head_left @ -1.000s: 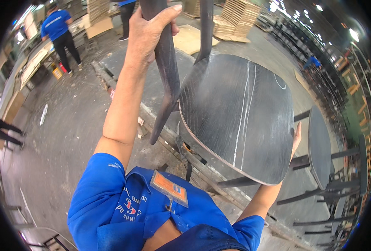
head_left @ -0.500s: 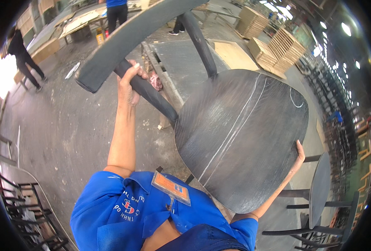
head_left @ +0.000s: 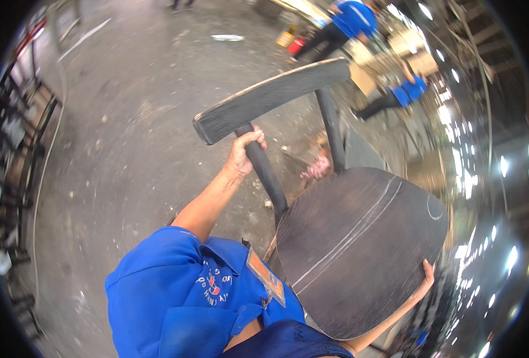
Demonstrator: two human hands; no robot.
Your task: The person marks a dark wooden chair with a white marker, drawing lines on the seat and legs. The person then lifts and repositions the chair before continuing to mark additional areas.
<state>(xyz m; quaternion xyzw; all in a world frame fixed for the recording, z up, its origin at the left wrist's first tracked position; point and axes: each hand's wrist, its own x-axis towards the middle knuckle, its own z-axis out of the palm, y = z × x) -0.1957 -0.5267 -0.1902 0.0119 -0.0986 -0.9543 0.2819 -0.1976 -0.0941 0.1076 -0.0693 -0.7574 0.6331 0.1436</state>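
I carry a dark wooden chair [head_left: 360,250] lifted off the floor in front of my chest. My left hand [head_left: 244,150] is closed around its left back post, just under the curved backrest bar [head_left: 270,98]. My right hand [head_left: 425,280] grips the right edge of the rounded seat, fingers curled over the rim. The seat shows pale chalk lines across its dark surface. The chair's legs are hidden below the seat.
Grey concrete floor [head_left: 127,137] with scattered debris lies below. Dark metal chair frames [head_left: 14,173] line the left edge. Two people in blue shirts [head_left: 351,21] bend over work at the top right, near light wooden boards [head_left: 407,48].
The view has swung round: the racks now lie on the left and the people at the top right. The chair has tilted so its backrest points up and away, and both grips have held.
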